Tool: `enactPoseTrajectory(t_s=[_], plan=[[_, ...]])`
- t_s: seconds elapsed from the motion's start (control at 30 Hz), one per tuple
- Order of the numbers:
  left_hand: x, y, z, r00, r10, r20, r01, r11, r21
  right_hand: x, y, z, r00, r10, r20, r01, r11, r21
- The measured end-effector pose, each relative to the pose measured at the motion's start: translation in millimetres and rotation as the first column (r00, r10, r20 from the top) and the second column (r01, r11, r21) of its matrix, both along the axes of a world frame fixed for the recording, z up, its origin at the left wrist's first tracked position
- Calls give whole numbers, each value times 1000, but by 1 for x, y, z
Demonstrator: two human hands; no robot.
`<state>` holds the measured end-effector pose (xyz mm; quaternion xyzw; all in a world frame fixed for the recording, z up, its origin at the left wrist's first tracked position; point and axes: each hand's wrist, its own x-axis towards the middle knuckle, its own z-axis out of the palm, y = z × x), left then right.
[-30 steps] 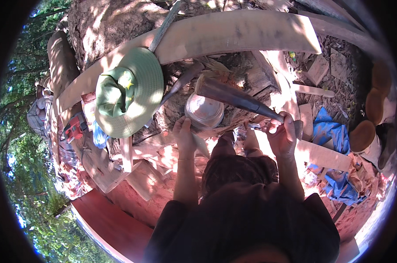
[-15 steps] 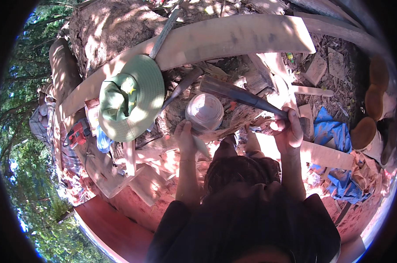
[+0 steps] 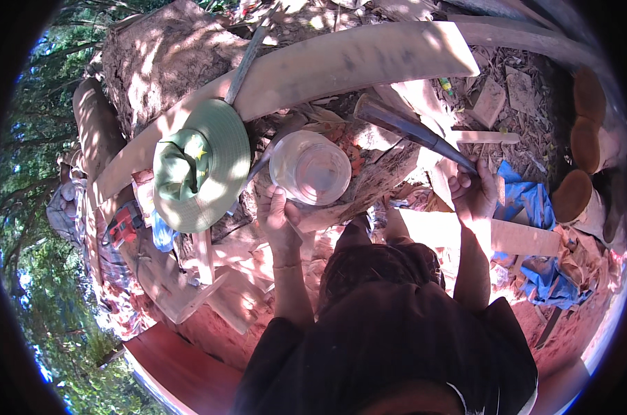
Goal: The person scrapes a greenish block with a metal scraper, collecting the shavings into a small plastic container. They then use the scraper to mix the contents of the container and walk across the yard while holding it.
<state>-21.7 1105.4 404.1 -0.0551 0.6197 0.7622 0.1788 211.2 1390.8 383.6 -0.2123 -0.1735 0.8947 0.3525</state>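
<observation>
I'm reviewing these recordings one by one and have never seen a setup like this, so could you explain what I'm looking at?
There is no machine here: a person works with two bare hands. The pictures come from the left of two head-worn fisheye cameras looking down, so straight edges bend. The right hand holds a dark tapered piece by its narrow end. The left hand is at the near edge of a clear jar; how firmly it grips is unclear. Around them are rough wood, a green hat, a long pale plank and blue sheeting.
</observation>
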Motion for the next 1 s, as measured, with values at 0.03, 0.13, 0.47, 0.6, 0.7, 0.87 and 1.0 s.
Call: enactPoseTrajectory(t_s=[0.03, 0.13, 0.47, 0.6, 0.7, 0.87, 1.0], plan=[[-2, 3, 2, 997, -43, -70, 44, 999, 9, 5, 5, 2, 999, -5, 39, 4, 1000, 15], [-3, 10, -8, 978, 18, 206, -45, 991, 125, 9, 3, 2, 990, 77, -117, -63, 991, 116], [41, 22, -65, 951, 34, 307, -71, 991, 111, -34, -72, -9, 941, 168, 292, -157, 986, -60], [40, 13, -39, 882, 1, 472, -70, 989, 129, -38, -73, -4, 932, 206, 299, -206, 978, -31], [28, 5, -17, 839, -75, 538, -40, 979, 198, -34, -69, -3, 942, 213, 258, -212, 977, -32], [10, 6, -9, 879, -246, 410, 107, 937, 333, -33, -64, 0, 940, 200, 278, -184, 979, -85], [13, 7, -25, 908, -218, 359, 3, 858, 514, -25, -43, 9, 978, 196, 77, -184, 973, -136]])
